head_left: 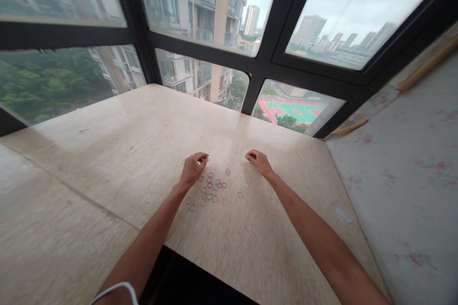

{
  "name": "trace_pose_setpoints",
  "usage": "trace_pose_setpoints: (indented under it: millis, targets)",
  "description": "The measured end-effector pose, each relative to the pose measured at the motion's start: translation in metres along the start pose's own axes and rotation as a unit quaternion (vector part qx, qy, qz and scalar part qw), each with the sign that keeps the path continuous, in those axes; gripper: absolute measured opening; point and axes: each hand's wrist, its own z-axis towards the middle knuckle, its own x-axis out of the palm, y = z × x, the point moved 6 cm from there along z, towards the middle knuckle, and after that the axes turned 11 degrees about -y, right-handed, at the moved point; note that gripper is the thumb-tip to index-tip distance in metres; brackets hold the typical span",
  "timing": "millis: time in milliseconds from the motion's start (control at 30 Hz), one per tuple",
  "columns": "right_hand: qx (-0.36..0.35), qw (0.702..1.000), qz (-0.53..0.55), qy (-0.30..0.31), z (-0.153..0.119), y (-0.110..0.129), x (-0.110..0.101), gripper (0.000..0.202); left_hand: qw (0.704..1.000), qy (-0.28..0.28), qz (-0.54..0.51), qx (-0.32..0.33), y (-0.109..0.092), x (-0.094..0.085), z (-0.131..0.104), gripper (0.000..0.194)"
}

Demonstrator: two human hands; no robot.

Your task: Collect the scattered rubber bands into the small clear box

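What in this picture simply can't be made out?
All in the head view:
Left hand: too small to tell whether it grips the ring beside it.
Right hand: curled fingers hide whether anything is held.
White band: cut off by the bottom edge.
Whitish shape: too blurred to identify.

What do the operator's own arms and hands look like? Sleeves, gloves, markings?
Left hand and right hand both ungloved. Left forearm and right forearm bare; no watch, cable or marking visible. A thin white curved band crosses the left arm at the bottom edge; can't tell if it's sleeve trim.
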Motion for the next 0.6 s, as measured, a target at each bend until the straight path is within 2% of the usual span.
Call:
trace_pose_setpoints:
  millis: [200, 333, 467, 600]
  targets:
    - [0.001, 1.000, -0.005, 0.000, 0.011, 0.002, 0.000, 0.014, 1.000, 0.003, -0.024, -0.021, 0.001, 0.013, 0.024, 0.017]
    - [0.023, 0.999, -0.041, -0.009, 0.011, -0.008, -0.012, 0.018, 1.000, -0.001, -0.011, -0.025, 0.005, 0.013, 0.029, 0.019]
    - [0.035, 0.995, -0.092, -0.013, 0.004, -0.019, -0.029, 0.019, 0.998, -0.021, 0.058, -0.028, 0.015, -0.002, 0.025, 0.022]
    - [0.023, 0.995, -0.098, 0.020, -0.014, -0.020, -0.041, 0.019, 0.983, -0.028, 0.179, 0.020, 0.030, -0.028, 0.017, 0.027]
